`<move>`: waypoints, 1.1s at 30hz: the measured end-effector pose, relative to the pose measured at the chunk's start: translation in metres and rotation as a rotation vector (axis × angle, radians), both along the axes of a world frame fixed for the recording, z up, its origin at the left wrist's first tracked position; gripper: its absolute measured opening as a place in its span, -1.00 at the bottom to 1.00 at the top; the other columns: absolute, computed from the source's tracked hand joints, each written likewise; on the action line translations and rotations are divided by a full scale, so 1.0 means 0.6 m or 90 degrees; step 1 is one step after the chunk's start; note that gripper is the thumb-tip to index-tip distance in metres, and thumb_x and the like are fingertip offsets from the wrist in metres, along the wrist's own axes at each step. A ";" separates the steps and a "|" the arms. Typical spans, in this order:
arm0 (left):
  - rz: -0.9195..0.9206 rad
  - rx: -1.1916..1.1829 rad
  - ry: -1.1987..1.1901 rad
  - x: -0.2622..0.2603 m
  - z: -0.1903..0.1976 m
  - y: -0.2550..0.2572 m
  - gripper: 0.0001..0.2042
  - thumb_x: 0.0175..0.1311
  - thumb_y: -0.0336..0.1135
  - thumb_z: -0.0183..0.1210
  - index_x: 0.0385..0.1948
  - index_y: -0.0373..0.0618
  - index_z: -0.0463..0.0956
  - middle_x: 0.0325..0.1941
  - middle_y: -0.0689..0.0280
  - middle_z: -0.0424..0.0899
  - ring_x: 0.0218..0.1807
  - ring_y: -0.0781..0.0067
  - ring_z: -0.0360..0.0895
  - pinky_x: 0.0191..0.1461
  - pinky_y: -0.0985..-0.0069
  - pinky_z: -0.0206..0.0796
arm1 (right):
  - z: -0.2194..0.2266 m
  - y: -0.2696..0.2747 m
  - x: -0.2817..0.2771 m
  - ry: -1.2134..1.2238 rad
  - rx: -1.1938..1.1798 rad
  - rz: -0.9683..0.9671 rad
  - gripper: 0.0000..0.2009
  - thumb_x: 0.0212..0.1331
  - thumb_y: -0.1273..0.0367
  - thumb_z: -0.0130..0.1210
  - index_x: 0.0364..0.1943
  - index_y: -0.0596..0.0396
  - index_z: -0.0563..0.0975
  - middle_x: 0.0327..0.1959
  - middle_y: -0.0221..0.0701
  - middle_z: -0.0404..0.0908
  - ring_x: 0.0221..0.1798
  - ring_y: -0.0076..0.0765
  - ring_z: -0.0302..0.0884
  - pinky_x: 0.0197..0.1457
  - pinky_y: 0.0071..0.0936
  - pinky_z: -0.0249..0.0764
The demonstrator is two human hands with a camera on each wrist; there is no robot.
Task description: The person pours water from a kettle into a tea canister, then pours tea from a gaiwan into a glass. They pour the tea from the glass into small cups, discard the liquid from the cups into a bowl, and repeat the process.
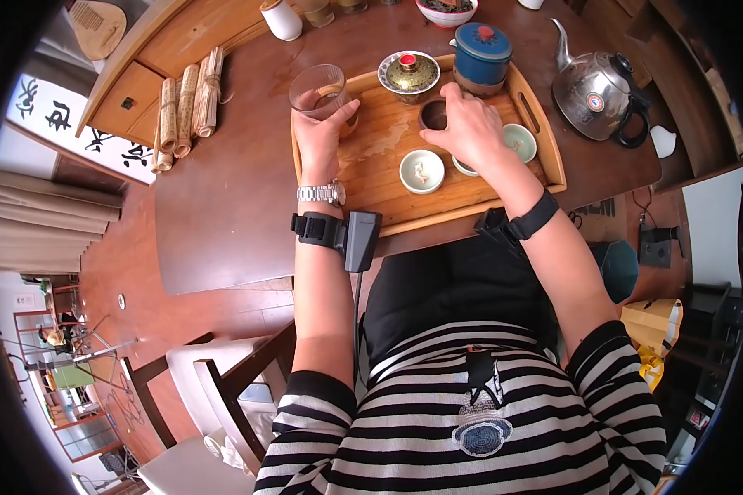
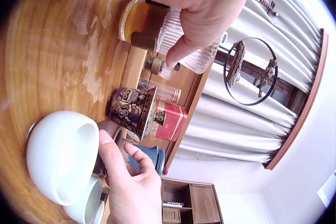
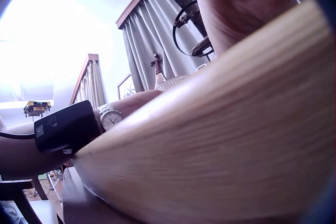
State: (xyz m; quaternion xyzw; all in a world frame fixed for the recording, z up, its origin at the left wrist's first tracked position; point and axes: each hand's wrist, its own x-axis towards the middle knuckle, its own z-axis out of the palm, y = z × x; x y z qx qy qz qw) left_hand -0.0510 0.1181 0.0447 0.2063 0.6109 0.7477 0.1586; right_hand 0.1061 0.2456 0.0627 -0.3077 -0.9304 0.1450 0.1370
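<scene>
On the wooden tray (image 1: 363, 216), the left hand (image 1: 320, 142) (image 2: 210, 8) grips a ribbed glass pitcher (image 1: 320, 87) (image 2: 178, 35) holding amber liquid. The right hand (image 1: 477, 136) (image 2: 131, 187) pinches a dark brown cup (image 1: 433, 116), partly covered by its fingers. Pale green cups (image 1: 422, 172) (image 2: 63, 155) stand near the tray's front side, one mostly hidden under the right hand. A patterned lidded bowl (image 1: 409, 76) (image 2: 131, 109) sits between the hands, farther back. In the right wrist view the tray's side (image 3: 210, 145) hides the right hand's fingers; its palm (image 3: 241, 8) shows above.
A blue lidded pot (image 1: 481, 56) occupies the tray's back right corner. Right of the tray stands a steel kettle (image 1: 590, 92). Bamboo rolls (image 1: 188, 107) lie at the left; a white cup (image 1: 281, 20) and a bowl (image 1: 447, 11) stand behind the tray.
</scene>
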 end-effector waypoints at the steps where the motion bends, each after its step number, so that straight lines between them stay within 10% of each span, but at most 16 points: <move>1: -0.002 0.006 -0.001 -0.003 -0.004 0.001 -0.37 -0.22 -0.59 0.34 -0.04 -0.33 0.17 -0.08 0.15 0.43 -0.06 0.40 0.43 -0.02 0.55 0.31 | -0.001 0.001 0.002 0.004 0.008 -0.004 -0.42 -0.23 0.20 0.28 -0.13 0.24 0.32 -0.30 -0.03 0.55 -0.19 -0.02 0.53 -0.13 -0.21 0.43; 14: 0.005 0.005 0.004 0.000 -0.002 0.001 -0.39 -0.21 -0.60 0.32 -0.05 -0.33 0.17 -0.08 0.14 0.42 -0.06 0.40 0.43 -0.02 0.54 0.33 | 0.006 0.011 0.027 -0.003 0.067 -0.064 -0.39 -0.21 0.09 0.29 -0.13 0.23 0.36 -0.22 -0.12 0.51 -0.06 -0.15 0.43 -0.03 -0.21 0.36; 20: -0.014 0.003 -0.010 0.001 0.003 0.000 -0.39 -0.20 -0.60 0.32 -0.04 -0.36 0.17 -0.10 0.16 0.45 -0.07 0.40 0.44 -0.01 0.54 0.31 | 0.003 -0.054 0.061 0.116 0.040 0.368 -0.45 -0.25 0.20 0.30 -0.11 0.15 0.42 -0.16 -0.29 0.48 0.04 -0.23 0.31 0.18 -0.19 0.13; 33: 0.016 -0.023 0.026 -0.003 -0.008 0.003 -0.39 -0.19 -0.55 0.34 -0.03 -0.38 0.20 -0.04 0.14 0.41 -0.03 0.39 0.41 0.04 0.52 0.25 | 0.000 -0.034 0.085 0.301 0.070 0.253 -0.48 -0.22 0.27 0.28 -0.09 0.15 0.42 -0.15 -0.26 0.48 -0.01 -0.18 0.36 0.13 -0.20 0.19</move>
